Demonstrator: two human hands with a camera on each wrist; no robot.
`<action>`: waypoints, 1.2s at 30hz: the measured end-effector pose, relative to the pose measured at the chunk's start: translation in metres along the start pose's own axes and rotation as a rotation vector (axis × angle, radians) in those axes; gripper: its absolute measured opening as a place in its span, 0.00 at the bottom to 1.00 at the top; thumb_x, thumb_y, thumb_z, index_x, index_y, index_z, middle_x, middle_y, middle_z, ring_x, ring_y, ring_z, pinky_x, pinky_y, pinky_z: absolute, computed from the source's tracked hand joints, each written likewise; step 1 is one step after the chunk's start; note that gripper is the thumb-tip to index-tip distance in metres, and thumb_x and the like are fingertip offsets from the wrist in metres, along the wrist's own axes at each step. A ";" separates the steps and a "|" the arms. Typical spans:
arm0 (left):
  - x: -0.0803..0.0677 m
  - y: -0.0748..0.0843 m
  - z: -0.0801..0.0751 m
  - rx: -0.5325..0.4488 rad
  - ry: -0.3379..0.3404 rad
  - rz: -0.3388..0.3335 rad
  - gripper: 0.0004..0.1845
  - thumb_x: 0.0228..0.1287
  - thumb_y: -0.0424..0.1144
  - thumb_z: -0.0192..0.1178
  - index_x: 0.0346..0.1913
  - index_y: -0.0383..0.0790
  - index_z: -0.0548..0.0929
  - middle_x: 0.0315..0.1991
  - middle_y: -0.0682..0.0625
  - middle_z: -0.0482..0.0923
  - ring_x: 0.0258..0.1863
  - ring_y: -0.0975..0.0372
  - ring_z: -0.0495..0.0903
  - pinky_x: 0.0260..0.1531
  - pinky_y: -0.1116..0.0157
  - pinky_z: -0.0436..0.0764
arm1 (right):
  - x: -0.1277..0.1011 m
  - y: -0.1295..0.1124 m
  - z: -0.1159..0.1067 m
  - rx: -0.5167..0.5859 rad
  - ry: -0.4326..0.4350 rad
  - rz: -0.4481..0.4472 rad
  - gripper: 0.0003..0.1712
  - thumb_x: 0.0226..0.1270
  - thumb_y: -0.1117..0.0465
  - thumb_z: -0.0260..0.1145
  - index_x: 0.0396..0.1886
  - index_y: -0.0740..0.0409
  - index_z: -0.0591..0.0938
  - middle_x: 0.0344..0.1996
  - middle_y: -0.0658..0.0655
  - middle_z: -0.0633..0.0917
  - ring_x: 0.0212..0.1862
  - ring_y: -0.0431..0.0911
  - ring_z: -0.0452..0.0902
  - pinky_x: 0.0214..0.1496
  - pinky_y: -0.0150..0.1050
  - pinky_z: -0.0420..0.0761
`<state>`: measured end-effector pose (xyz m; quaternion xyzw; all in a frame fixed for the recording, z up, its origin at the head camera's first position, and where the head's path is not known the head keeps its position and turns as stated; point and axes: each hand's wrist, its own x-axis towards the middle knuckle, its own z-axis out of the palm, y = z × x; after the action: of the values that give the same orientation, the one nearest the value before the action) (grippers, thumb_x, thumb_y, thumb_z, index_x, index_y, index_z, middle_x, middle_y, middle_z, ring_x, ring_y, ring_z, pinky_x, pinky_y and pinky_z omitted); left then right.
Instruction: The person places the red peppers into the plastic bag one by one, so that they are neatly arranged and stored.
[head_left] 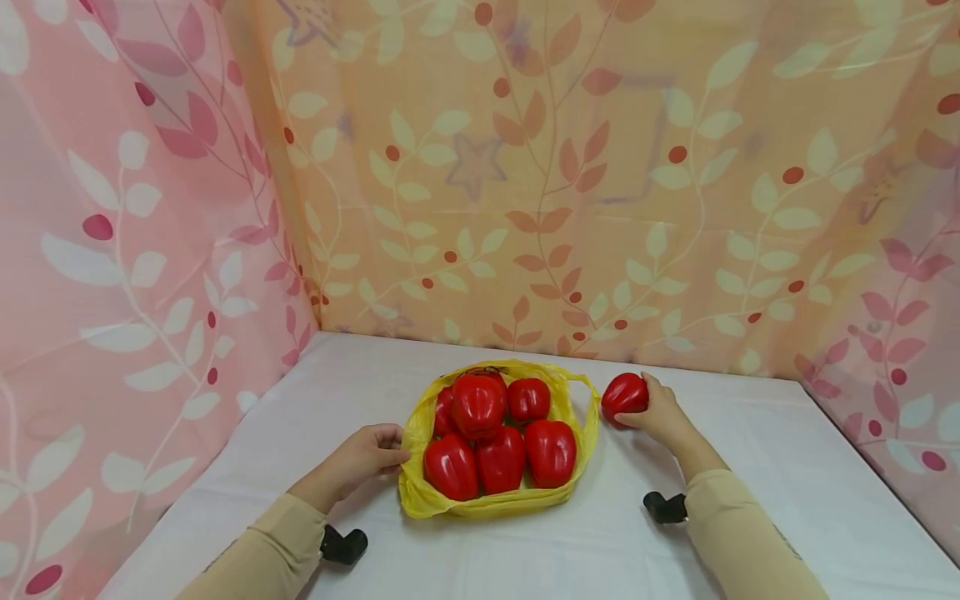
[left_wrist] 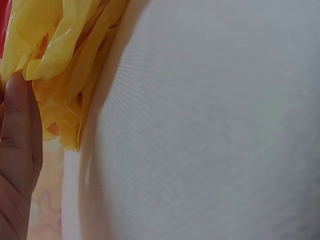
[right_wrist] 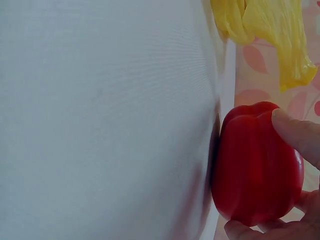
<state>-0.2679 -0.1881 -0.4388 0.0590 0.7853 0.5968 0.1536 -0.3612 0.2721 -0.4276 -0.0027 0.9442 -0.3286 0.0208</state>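
Scene: white table (head_left: 750,517) in lower half of head view, leaf-print pink and orange curtains (head_left: 525,167) filling upper frame and both sides.
Bag: yellow plastic bag (head_left: 420,492) lying open at lower centre of head view, on the table; one handle loop sticks out at its upper right toward the loose pepper.
Bag contents: pile of red peppers (head_left: 480,406) inside the bag, about six visible, one sitting on top of the others.
Left hand: left hand (head_left: 365,457) at left edge of the bag, lower left of centre; fingers curled onto the bag's rim. Left wrist view shows a finger (left_wrist: 17,130) against crumpled yellow plastic, far left of frame. Looks like a pinch on the plastic, thumb side hidden.
Right hand: right hand (head_left: 660,414) right of centre in head view, wrapped around a single red pepper (head_left: 624,394). Right wrist view: fingertips above and below the pepper (right_wrist: 257,165), lower right of frame, pepper resting against the table surface.
Loose pepper position: outside the bag, just beside its right handle, not touching the pile.
Hands relative: well apart, bag between them.
Sleeves: beige sleeves (head_left: 735,533) on both forearms, black wrist mounts near cuffs.
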 end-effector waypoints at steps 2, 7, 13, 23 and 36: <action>0.000 0.000 0.000 -0.001 -0.002 0.000 0.11 0.58 0.36 0.61 0.41 0.33 0.77 0.30 0.47 0.76 0.30 0.57 0.74 0.36 0.63 0.78 | 0.001 0.000 0.001 0.019 0.005 0.014 0.61 0.48 0.50 0.73 0.69 0.65 0.44 0.59 0.75 0.56 0.60 0.69 0.53 0.53 0.63 0.66; -0.001 0.001 0.000 -0.002 -0.002 0.004 0.11 0.58 0.36 0.61 0.40 0.33 0.77 0.30 0.47 0.76 0.30 0.57 0.74 0.36 0.63 0.78 | 0.005 0.002 0.004 0.056 0.020 0.036 0.61 0.46 0.50 0.74 0.69 0.64 0.44 0.60 0.74 0.56 0.60 0.69 0.52 0.54 0.63 0.66; -0.002 0.002 0.000 -0.001 -0.002 0.003 0.11 0.58 0.35 0.61 0.40 0.33 0.77 0.29 0.47 0.75 0.31 0.57 0.74 0.36 0.63 0.78 | 0.005 0.001 0.005 0.064 0.024 0.050 0.60 0.46 0.52 0.74 0.69 0.62 0.46 0.59 0.73 0.56 0.60 0.68 0.52 0.53 0.63 0.67; -0.002 0.004 -0.001 0.014 -0.003 0.004 0.11 0.58 0.36 0.61 0.40 0.33 0.77 0.29 0.47 0.75 0.29 0.56 0.74 0.34 0.63 0.77 | 0.002 0.003 0.000 0.013 0.026 0.051 0.60 0.46 0.49 0.74 0.70 0.62 0.46 0.58 0.73 0.56 0.59 0.69 0.53 0.52 0.63 0.67; -0.001 0.004 0.000 0.021 -0.001 0.003 0.11 0.58 0.36 0.61 0.40 0.33 0.77 0.29 0.47 0.75 0.29 0.57 0.74 0.34 0.63 0.78 | 0.001 0.006 -0.010 0.017 0.027 0.007 0.57 0.50 0.48 0.71 0.66 0.72 0.49 0.59 0.74 0.60 0.59 0.67 0.56 0.55 0.60 0.67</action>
<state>-0.2670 -0.1876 -0.4351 0.0621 0.7914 0.5887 0.1523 -0.3627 0.2835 -0.4235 0.0050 0.9416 -0.3365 0.0091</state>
